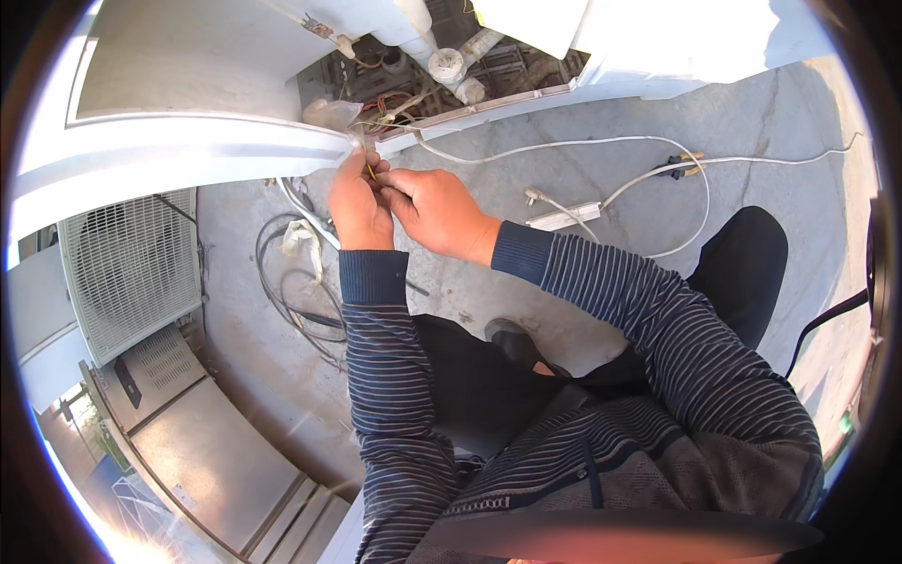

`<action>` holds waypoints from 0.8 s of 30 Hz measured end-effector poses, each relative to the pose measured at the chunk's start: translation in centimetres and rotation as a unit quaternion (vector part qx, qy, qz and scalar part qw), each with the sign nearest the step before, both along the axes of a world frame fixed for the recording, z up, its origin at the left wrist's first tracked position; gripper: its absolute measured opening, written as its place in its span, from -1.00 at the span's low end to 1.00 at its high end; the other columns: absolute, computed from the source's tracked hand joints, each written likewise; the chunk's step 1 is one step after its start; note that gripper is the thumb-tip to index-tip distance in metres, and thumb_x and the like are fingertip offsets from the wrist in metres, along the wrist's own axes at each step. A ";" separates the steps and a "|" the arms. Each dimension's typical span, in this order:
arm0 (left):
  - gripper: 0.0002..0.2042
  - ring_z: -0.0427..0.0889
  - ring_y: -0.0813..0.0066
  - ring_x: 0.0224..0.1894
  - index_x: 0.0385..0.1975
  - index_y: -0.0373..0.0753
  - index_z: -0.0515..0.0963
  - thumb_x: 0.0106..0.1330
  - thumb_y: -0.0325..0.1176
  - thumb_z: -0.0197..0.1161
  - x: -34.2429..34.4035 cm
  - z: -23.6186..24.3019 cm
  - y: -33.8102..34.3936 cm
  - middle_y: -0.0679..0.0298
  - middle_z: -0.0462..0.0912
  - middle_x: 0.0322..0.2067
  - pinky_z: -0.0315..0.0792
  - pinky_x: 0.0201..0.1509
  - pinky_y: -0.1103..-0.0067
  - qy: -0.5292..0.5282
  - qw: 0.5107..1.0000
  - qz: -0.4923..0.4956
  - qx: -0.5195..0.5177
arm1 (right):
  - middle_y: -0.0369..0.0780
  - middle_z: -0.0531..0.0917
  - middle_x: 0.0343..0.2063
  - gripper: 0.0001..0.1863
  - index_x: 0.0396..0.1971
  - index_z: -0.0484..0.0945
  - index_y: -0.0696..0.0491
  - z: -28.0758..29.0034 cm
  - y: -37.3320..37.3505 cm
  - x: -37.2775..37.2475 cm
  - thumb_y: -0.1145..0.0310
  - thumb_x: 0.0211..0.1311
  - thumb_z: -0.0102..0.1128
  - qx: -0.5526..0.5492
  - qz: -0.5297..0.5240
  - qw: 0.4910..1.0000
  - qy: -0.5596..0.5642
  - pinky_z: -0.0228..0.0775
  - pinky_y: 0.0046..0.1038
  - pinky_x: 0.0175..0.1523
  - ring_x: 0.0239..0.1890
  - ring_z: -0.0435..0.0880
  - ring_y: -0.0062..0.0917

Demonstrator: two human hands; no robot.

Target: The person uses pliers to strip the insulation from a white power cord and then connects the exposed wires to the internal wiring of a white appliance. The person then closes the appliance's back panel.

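Where the two hands meet at the lip of the open white casing [188, 155], a thin yellowish wire [372, 172] runs between them, and its lie decides how they work. The wire comes down out of the tangle of leads [390, 111] in the opening, just above and slightly right of the knuckles, so its long axis stands roughly up and down in the head view, from the casing toward the person. The left hand [360, 209] is the nearer one to the casing: its fingers [355, 165] reach up to the edge, closed to a narrow pinch on the wire's upper part, beside a scrap of clear plastic [329, 114]. The right hand [440, 212] comes in from the right, a little lower, its fingers [395, 180] curled tight together and touching the left hand's; they seem to pinch the wire's lower end, though the tips are hidden behind the knuckles and I cannot tell exactly what they grip. Both hands are held clear of the floor [601, 310]. A white cable [564, 146] with a plug [683, 166] lies well apart to the right, and dark cables [287, 287] loop on the floor below the left hand.
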State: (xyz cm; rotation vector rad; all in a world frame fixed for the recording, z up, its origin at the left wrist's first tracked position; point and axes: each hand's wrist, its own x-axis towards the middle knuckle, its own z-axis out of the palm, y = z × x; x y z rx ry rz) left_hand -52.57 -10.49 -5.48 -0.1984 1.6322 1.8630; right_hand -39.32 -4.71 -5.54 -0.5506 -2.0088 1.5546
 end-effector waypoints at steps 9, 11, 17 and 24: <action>-0.93 0.10 0.72 -0.67 -0.25 -0.19 0.46 0.52 -0.39 0.12 -0.4 3.6 -0.2 0.51 0.23 -0.59 0.00 -0.68 0.69 -0.080 0.997 0.010 0.000 | -0.12 0.69 -0.14 -0.81 -0.14 0.68 0.12 -2.6 5.1 -0.6 0.40 0.28 0.30 0.107 -0.147 0.983 0.004 0.49 -0.19 0.02 -0.04 0.62 -0.12; -0.93 0.10 0.71 -0.66 -0.25 -0.19 0.46 0.52 -0.39 0.12 -0.3 3.7 0.0 0.51 0.23 -0.60 0.00 -0.67 0.69 -0.085 0.996 0.010 0.009 | -0.14 0.68 -0.06 -0.74 -0.10 0.67 0.11 -2.9 6.7 -2.8 0.37 0.24 0.33 0.168 -0.125 0.977 0.029 0.48 -0.18 0.05 0.03 0.60 -0.14; -0.93 0.13 0.71 -0.64 -0.23 -0.20 0.48 0.50 -0.38 0.15 0.1 3.7 0.0 0.52 0.24 -0.59 0.03 -0.64 0.69 -0.087 0.996 0.003 0.033 | -0.17 0.73 -0.13 -0.70 -0.08 0.72 -0.02 -2.5 9.1 -7.1 0.24 0.21 0.35 0.248 0.062 0.961 -0.105 0.40 -0.09 0.12 0.10 0.62 -0.18; -0.84 0.15 0.76 -0.57 -0.08 -0.25 0.56 0.47 -0.35 0.21 1.4 4.4 -0.3 0.53 0.25 -0.55 0.02 -0.59 0.71 -0.032 0.996 -0.074 -0.038 | -0.17 0.76 -0.24 -0.80 -0.19 0.76 0.03 -3.7 8.7 -5.5 0.35 0.26 0.26 0.186 -0.046 0.981 -0.012 0.48 -0.18 0.12 0.03 0.61 -0.17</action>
